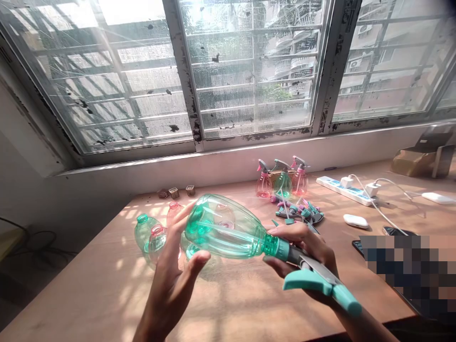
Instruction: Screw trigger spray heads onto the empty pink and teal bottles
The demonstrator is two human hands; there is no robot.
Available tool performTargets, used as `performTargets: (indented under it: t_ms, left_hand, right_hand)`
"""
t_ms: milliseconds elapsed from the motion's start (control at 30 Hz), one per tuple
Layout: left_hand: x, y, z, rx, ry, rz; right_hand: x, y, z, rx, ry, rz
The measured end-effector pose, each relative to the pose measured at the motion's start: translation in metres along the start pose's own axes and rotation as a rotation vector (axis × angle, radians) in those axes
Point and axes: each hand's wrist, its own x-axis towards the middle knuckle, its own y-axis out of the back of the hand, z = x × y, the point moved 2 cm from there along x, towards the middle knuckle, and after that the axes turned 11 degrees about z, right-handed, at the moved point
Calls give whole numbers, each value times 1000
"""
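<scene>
A clear green spray bottle [228, 228] lies tilted on its side in the air above the table, its base to the left. My left hand [174, 270] holds it round the base, with the thumb below and the fingers partly hidden behind. At the neck, my right hand [309, 242] grips the teal collar of the trigger spray head [313, 280], which points down and to the right. A pale dip tube shows inside the bottle. Behind my left hand stand a green bottle without a head [144, 232] and a clear bottle with a red neck [156, 240].
Finished-looking spray bottles [283, 183] stand by the wall, with a pile of loose spray heads [297, 209] before them. To the right are a power strip [345, 190] with cables, a white case [355, 221] and a blurred-out patch. Small wooden blocks [173, 192] sit near the windows.
</scene>
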Motion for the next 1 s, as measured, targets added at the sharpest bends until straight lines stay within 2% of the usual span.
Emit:
performTargets:
  t_ms: [67,233,333,433,533,633,700,767,933,1000]
  left_hand:
    - [4,-1,4,1,-26,44]
    - [5,-2,12,2,-146,66]
    - [2,-2,15,53,-215,96]
    - [0,-4,12,88,-161,24]
    - [1,-6,6,67,-88,-35]
    - [4,-6,4,9,-48,-27]
    - [6,-6,4,-13,-32,-23]
    - [6,-5,5,-17,-31,-28]
    - [3,-3,6,28,-101,7]
    - [2,-3,7,39,-121,11]
  right_hand:
    - [2,-1,0,52,-68,-19]
    - [3,-3,14,412,-427,-90]
    - [3,-2,18,505,-493,-102]
    - [4,-1,14,375,-381,-73]
    - [4,-1,8,161,-121,-50]
    - [1,-3,7,20,171,-80]
    - [-1,-4,10,-10,226,-83]
    - [-3,-5,13,15,134,-54]
    - [-1,-7,15,304,-323,-22]
    - [1,-8,13,377,-404,-39]
